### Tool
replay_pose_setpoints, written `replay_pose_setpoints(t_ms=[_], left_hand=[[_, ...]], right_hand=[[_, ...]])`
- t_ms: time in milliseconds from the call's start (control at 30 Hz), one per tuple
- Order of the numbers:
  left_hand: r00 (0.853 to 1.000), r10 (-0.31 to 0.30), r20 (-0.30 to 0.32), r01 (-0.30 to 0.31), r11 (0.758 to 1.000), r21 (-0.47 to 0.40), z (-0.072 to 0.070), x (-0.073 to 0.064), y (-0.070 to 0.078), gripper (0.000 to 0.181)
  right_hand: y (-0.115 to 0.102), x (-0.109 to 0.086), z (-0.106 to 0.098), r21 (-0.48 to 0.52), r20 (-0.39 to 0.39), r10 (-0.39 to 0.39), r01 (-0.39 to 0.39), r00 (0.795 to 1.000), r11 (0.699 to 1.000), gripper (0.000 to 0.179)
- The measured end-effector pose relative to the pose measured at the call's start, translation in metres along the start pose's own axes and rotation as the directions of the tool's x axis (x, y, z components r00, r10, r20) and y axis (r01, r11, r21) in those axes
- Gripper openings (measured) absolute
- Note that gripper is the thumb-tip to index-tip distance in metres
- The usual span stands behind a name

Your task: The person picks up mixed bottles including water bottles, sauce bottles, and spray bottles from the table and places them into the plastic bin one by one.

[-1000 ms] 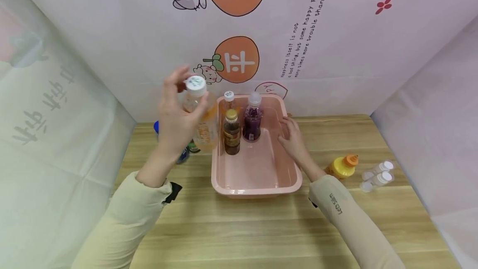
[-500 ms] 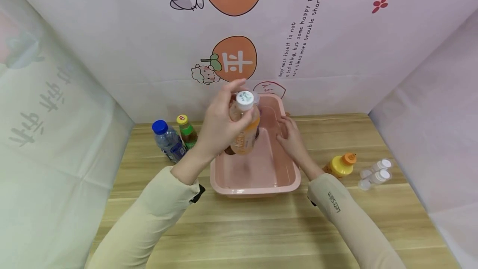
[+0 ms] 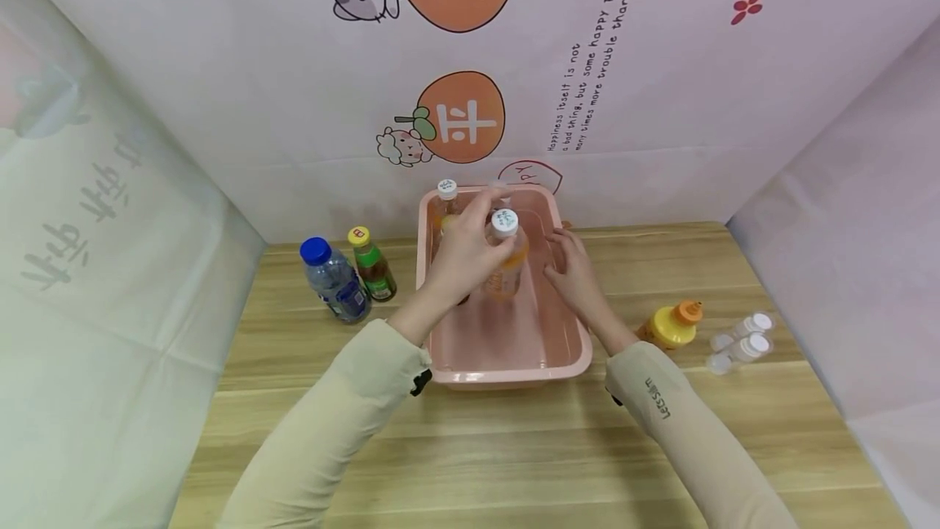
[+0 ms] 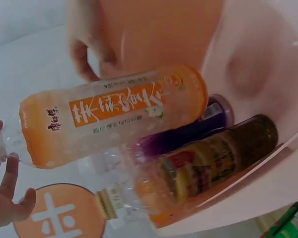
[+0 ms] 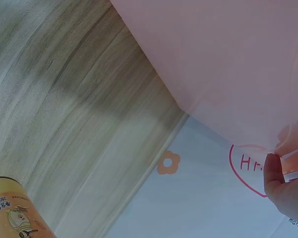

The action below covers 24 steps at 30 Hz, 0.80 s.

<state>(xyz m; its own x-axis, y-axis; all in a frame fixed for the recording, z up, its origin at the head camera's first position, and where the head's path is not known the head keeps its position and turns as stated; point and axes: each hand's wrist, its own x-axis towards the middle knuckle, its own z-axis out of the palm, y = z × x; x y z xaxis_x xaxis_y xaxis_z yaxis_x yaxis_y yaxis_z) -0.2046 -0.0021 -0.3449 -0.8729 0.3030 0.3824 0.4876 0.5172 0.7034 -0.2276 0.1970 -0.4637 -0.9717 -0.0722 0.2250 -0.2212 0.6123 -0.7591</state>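
My left hand (image 3: pixel 466 251) holds a clear drink bottle (image 4: pixel 114 114) by its neck, just below the white cap. The bottle has an orange label and is lowered within the pink basin (image 3: pixel 507 376). My right hand (image 3: pixel 576 272) grips the basin's right rim, its thumb (image 5: pixel 274 176) on the outer side. In the left wrist view, a purple bottle (image 4: pixel 176 136) and a brown bottle (image 4: pixel 213 161) lie beyond the held one, inside the basin. A white-capped bottle (image 3: pixel 446 189) stands in the basin's back left corner. My left hand mostly hides the brown and purple bottles in the head view.
Left of the basin stand a blue-capped bottle (image 3: pixel 336 288) and a yellow-capped bottle (image 3: pixel 374 269) with a green label. To the right are a yellow squeeze bottle (image 3: pixel 671 328) and two small clear bottles (image 3: pixel 740 349). A printed cloth wall (image 3: pixel 624 186) rises behind.
My left hand has carried the orange-labelled bottle rightward from the basin's left side, then down into the basin. My right hand has stayed on the rim.
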Motion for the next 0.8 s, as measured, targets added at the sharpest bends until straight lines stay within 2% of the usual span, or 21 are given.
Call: replay_pose_setpoints(t_ms=[200,333,500,633,800], left_hand=[[0.988,-0.149,0.028,0.151,0.983,-0.101,0.01,0.005,-0.015,0.056],[0.985,-0.172,0.019,0.173,0.981,-0.089,0.015,0.008,-0.025,0.056],[0.974,-0.22,0.045,0.222,0.974,-0.036,0.022,0.009,-0.036,0.058],[0.963,-0.264,0.047,0.265,0.964,-0.01,0.026,0.009,-0.04,0.059],[0.957,-0.289,0.021,0.289,0.957,0.012,0.03,0.009,-0.042,0.059]], right_hand=[[0.0,0.0,0.0,-0.017,0.008,0.01,-0.01,1.0,1.0,0.051],[-0.001,0.0,-0.001,-0.009,0.017,0.024,-0.024,1.0,1.0,0.052],[-0.002,0.0,0.0,-0.016,0.023,0.023,-0.023,0.999,1.0,0.051],[-0.002,0.0,0.0,-0.012,0.024,0.021,-0.021,1.0,1.0,0.051],[-0.001,0.0,0.0,-0.007,0.02,0.029,-0.029,0.999,1.0,0.05]])
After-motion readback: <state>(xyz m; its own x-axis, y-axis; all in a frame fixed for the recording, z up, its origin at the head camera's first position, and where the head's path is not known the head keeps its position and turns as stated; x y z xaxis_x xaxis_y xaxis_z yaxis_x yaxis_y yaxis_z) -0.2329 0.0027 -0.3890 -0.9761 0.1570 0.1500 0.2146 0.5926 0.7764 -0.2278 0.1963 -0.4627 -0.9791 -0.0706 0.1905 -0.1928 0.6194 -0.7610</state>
